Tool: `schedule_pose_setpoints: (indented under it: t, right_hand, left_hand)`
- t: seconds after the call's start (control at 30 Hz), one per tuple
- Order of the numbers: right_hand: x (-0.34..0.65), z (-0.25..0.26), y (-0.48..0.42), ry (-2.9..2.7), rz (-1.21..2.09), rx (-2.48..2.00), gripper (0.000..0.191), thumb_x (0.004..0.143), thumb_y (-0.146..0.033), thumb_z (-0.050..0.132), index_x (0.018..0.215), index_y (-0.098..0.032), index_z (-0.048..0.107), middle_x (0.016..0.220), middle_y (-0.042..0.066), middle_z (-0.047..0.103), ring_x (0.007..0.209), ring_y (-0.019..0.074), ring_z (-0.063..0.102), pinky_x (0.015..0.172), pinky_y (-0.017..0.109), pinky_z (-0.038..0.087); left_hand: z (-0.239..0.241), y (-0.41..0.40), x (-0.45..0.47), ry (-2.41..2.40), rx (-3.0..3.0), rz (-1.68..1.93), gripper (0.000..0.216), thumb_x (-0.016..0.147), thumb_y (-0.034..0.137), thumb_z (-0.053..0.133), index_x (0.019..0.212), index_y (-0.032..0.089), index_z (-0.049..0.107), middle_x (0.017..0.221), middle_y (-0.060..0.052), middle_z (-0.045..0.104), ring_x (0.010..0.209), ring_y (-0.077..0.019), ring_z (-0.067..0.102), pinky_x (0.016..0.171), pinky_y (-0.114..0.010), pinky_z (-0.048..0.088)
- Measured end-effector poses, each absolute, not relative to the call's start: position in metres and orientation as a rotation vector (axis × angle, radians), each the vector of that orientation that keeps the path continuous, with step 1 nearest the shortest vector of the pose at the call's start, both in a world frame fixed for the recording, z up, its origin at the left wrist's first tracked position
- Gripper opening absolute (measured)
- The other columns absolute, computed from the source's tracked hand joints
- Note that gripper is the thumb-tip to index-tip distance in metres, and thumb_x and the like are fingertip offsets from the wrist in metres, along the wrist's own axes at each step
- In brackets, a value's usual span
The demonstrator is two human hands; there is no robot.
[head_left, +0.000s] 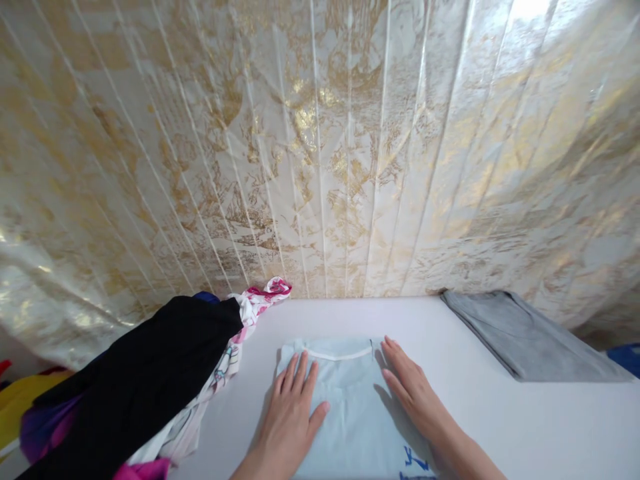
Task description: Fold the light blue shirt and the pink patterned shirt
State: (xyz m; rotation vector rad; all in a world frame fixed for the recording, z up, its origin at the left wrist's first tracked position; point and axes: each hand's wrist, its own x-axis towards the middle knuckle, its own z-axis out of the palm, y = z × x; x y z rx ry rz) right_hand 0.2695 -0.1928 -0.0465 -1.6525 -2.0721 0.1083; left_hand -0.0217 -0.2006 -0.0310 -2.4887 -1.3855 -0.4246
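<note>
A light blue T-shirt [345, 413] lies folded flat on the white table, its white-trimmed neckline at the far end. Blue print shows near its lower right corner. My left hand [295, 410] rests palm down on the shirt's left part, fingers spread and touching the cloth below the collar. Over the right edge of the shirt is my right hand [407, 380], fingers stretched forward and thumb apart. It casts a shadow on the cloth; whether it touches the shirt I cannot tell. Neither hand grips anything.
To the left is a heap of clothes with a black garment [160, 367] on top and a pink-and-white cloth [263, 297] behind. A folded grey garment [525, 340] lies at the right on the white table [480, 413]. Gold-patterned sheeting [320, 167] hangs behind.
</note>
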Motion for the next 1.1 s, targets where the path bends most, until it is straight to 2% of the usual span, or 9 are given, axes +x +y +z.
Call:
schedule_pose_setpoints:
  t: [0.13,0.23,0.4,0.53,0.63,0.73,0.83,0.93,1.1]
  right_hand:
    - [0.282,-0.046,-0.178,-2.051,0.104,-1.68,0.051,0.095,-0.033,0.035,0.142,-0.016,0.044,0.15,0.012,0.04,0.139,0.0247,0.034,0.11,0.044,0.038]
    - [0.259,-0.043,-0.173,-2.162,0.105,-1.695,0.051,0.093,-0.026,0.035,0.142,-0.015,0.045,0.151,0.011,0.038,0.14,0.0227,0.034,0.112,0.043,0.036]
    - [0.221,-0.039,-0.17,-2.218,0.063,-1.792,0.058,0.095,-0.042,0.038,0.145,-0.012,0.04,0.153,0.011,0.031,0.143,0.0261,0.026,0.114,0.048,0.03]
    - [0.238,-0.04,-0.162,-2.183,0.147,-1.679,0.056,0.096,-0.044,0.036,0.142,-0.013,0.043,0.151,0.012,0.038,0.142,0.0253,0.03,0.112,0.048,0.032]
    - [0.269,-0.037,-0.155,-1.98,0.25,-1.646,0.049,0.094,-0.036,0.034,0.135,-0.014,0.051,0.139,0.014,0.054,0.133,0.0256,0.044,0.108,0.045,0.038]
    - [0.292,-0.026,-0.15,-1.878,0.314,-1.684,0.042,0.09,-0.031,0.036,0.122,-0.016,0.059,0.111,0.012,0.069,0.108,0.0254,0.061,0.094,0.041,0.047]
    - [0.297,-0.015,-0.146,-1.925,0.371,-1.698,0.031,0.087,-0.027,0.041,0.1,-0.017,0.066,0.09,0.008,0.07,0.087,0.023,0.064,0.08,0.036,0.05]
    - [0.291,-0.007,-0.143,-1.973,0.417,-1.705,0.019,0.082,-0.025,0.047,0.083,-0.019,0.065,0.08,0.005,0.066,0.079,0.0202,0.062,0.074,0.031,0.047]
    - [0.287,0.0,-0.142,-2.01,0.486,-1.746,0.016,0.073,-0.012,0.053,0.083,-0.021,0.062,0.08,0.001,0.064,0.076,0.0163,0.06,0.07,0.025,0.044]
  left_hand:
    - [-0.029,-0.204,-0.016,-1.336,-2.518,-0.437,0.061,0.097,0.047,0.039,0.147,0.014,0.032,0.153,-0.012,0.03,0.14,-0.0258,0.032,0.104,-0.04,0.04]
    - [-0.035,-0.199,-0.013,-1.43,-2.427,-0.442,0.063,0.096,0.048,0.041,0.144,0.007,0.037,0.15,-0.018,0.034,0.138,-0.0293,0.034,0.105,-0.043,0.04]
    - [-0.048,-0.192,-0.014,-1.534,-2.332,-0.475,0.066,0.092,0.05,0.047,0.143,0.009,0.038,0.151,-0.02,0.032,0.138,-0.0337,0.033,0.104,-0.047,0.039]
    - [-0.053,-0.194,-0.019,-1.568,-2.307,-0.518,0.064,0.089,0.05,0.052,0.142,0.015,0.042,0.15,-0.02,0.035,0.136,-0.0358,0.036,0.103,-0.049,0.039]
    - [-0.051,-0.199,-0.019,-1.574,-2.304,-0.559,0.064,0.089,0.049,0.053,0.141,0.014,0.042,0.149,-0.021,0.036,0.134,-0.0377,0.038,0.101,-0.051,0.041]
    - [-0.04,-0.207,-0.005,-1.429,-2.474,-0.56,0.067,0.091,0.043,0.052,0.147,0.014,0.032,0.153,-0.017,0.028,0.139,-0.0328,0.032,0.105,-0.046,0.038]
    - [-0.029,-0.212,0.023,-1.131,-2.789,-0.453,0.068,0.093,0.047,0.047,0.15,0.015,0.025,0.154,-0.012,0.026,0.141,-0.0263,0.029,0.106,-0.038,0.038]
    - [-0.028,-0.211,0.051,-0.841,-2.936,-0.381,0.066,0.096,0.056,0.039,0.147,0.015,0.031,0.151,-0.011,0.033,0.139,-0.0231,0.033,0.104,-0.035,0.039]
    - [-0.043,-0.208,0.071,-0.674,-2.833,-0.458,0.059,0.099,0.055,0.031,0.141,0.015,0.041,0.147,-0.009,0.042,0.135,-0.0207,0.041,0.1,-0.03,0.041]
